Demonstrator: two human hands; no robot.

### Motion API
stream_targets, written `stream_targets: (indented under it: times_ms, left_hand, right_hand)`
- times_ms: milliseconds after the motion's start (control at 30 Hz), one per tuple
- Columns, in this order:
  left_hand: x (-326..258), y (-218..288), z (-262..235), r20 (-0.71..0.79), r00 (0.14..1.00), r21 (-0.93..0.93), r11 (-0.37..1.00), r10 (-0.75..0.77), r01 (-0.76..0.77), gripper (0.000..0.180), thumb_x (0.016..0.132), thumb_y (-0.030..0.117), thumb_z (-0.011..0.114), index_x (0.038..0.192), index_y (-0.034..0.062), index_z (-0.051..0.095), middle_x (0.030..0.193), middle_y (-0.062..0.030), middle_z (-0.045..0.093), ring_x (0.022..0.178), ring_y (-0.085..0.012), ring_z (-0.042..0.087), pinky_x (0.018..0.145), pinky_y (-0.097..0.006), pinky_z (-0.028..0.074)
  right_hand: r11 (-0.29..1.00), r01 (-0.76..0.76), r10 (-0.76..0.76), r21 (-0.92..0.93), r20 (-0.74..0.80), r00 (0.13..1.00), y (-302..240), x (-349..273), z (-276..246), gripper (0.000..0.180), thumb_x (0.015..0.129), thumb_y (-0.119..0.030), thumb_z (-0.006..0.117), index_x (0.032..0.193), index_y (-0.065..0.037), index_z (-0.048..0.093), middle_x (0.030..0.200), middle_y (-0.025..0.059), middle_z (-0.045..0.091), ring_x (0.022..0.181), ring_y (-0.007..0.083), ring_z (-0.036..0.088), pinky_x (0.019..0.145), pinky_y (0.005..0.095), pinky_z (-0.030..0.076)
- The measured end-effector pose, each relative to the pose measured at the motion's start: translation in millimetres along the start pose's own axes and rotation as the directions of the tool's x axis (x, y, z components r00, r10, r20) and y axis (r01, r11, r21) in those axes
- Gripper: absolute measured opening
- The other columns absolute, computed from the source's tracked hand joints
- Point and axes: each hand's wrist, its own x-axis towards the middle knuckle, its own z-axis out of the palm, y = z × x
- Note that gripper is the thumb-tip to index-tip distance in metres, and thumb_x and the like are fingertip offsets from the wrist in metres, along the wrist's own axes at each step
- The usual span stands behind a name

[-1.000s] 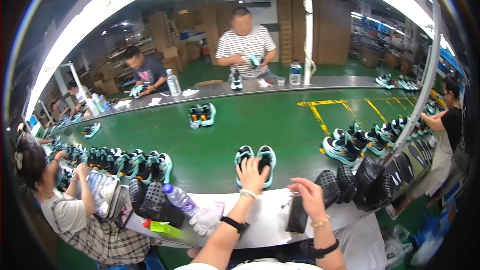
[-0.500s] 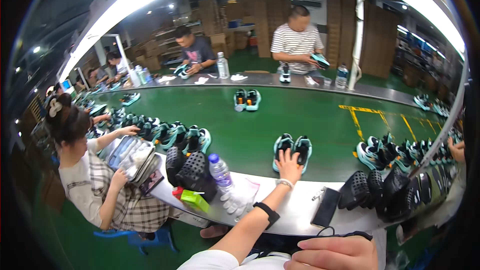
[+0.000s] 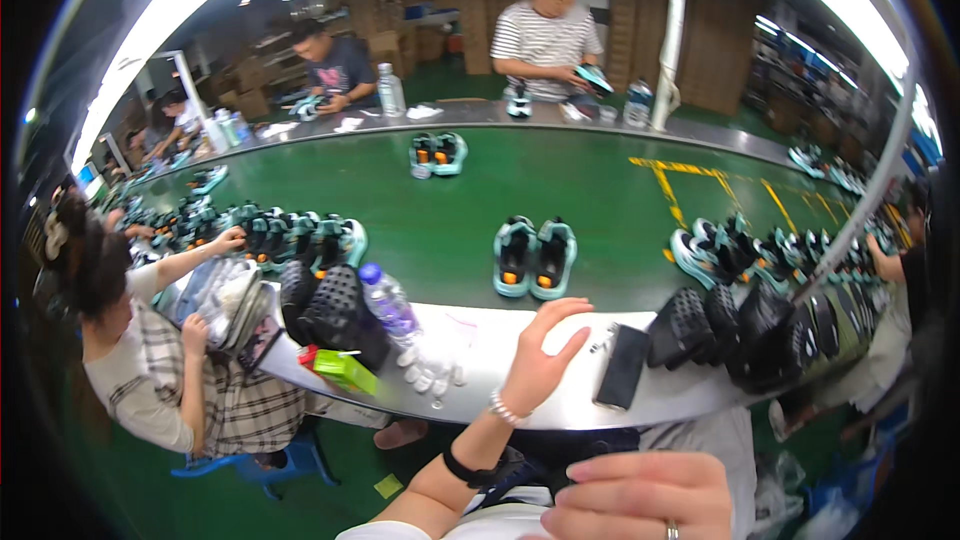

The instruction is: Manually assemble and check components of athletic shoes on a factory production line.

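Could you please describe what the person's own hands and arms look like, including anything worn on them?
The left hand is ungloved, with a pale beaded bracelet at the wrist and a black band farther up the forearm; a white sleeve shows at the lower edge. The right hand is ungloved too, with a silvery ring on one finger.

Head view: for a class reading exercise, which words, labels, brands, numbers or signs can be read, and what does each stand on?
None can be read clearly.
Sneaker pair beyond the left hand: no legible lettering.
Purple-capped bottle: label too small to read.
Green carton: print too blurred to read.
Dark T-shirt across the line: pink print, too blurred to read.
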Motion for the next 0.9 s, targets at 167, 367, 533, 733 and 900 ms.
stream_targets:
  times_ms: [167, 367, 533, 733, 900]
  left_hand:
    - [-28.5, 60.7, -34.7, -0.124, 0.991, -0.574, 0.812, 0.044, -0.107, 0.026, 0.084, 0.010, 0.062, 0.104, -0.0060, 0.057, 0.093, -0.0162, 0.061, 0.090, -0.0252, 0.060, 0.083, -0.035, 0.047]
    - [-23.7, 75.7, -15.5, -0.047, 0.975, -0.572, 0.794, 0.219, -0.206, 0.027, 0.072, 0.000, 0.071, 0.096, -0.0052, 0.061, 0.088, -0.0159, 0.064, 0.084, -0.0265, 0.063, 0.077, -0.036, 0.050]
    - [-27.0, 79.1, -13.7, -0.028, 0.973, -0.511, 0.833, 0.228, -0.210, 0.026, 0.066, -0.010, 0.072, 0.090, -0.0032, 0.063, 0.085, -0.0142, 0.064, 0.082, -0.0250, 0.064, 0.073, -0.033, 0.052]
    - [-28.1, 78.7, -12.5, -0.042, 0.972, -0.495, 0.840, 0.232, -0.222, 0.024, 0.066, -0.010, 0.073, 0.087, -0.0028, 0.064, 0.083, -0.0132, 0.063, 0.078, -0.0235, 0.064, 0.069, -0.032, 0.052]
    - [-27.8, 79.3, -12.0, -0.036, 0.965, -0.471, 0.847, 0.261, -0.247, 0.025, 0.065, -0.010, 0.073, 0.086, -0.0030, 0.064, 0.083, -0.0141, 0.064, 0.077, -0.0242, 0.064, 0.068, -0.032, 0.053]
  right_hand:
    - [0.970, -0.170, 0.167, -0.174, -0.034, 0.985, 68.7, -42.4, 11.8, 0.024, 0.064, -0.021, 0.082, 0.069, -0.006, 0.064, 0.053, 0.0002, 0.050, 0.047, 0.0153, 0.052, 0.045, 0.0254, 0.042]
    - [0.920, -0.240, 0.247, -0.308, -0.016, 0.969, 85.1, -77.3, -5.8, 0.026, 0.067, -0.025, 0.082, 0.065, -0.008, 0.061, 0.051, -0.0012, 0.049, 0.045, 0.0143, 0.049, 0.044, 0.0248, 0.039]
    - [0.899, -0.250, 0.278, -0.360, 0.027, 0.960, 76.2, -78.1, -6.1, 0.029, 0.064, -0.031, 0.080, 0.064, -0.006, 0.064, 0.052, 0.0023, 0.053, 0.049, 0.0192, 0.056, 0.047, 0.0270, 0.045]
    - [0.921, -0.185, 0.202, -0.343, 0.015, 0.979, 77.6, -81.0, -5.3, 0.026, 0.067, -0.024, 0.081, 0.064, -0.009, 0.060, 0.052, -0.0031, 0.048, 0.046, 0.0128, 0.048, 0.044, 0.0234, 0.037]
    - [0.918, -0.146, 0.173, -0.369, 0.041, 0.984, 76.8, -77.6, -11.3, 0.027, 0.067, -0.024, 0.081, 0.064, -0.008, 0.059, 0.052, -0.0027, 0.046, 0.047, 0.0123, 0.049, 0.045, 0.0226, 0.037]
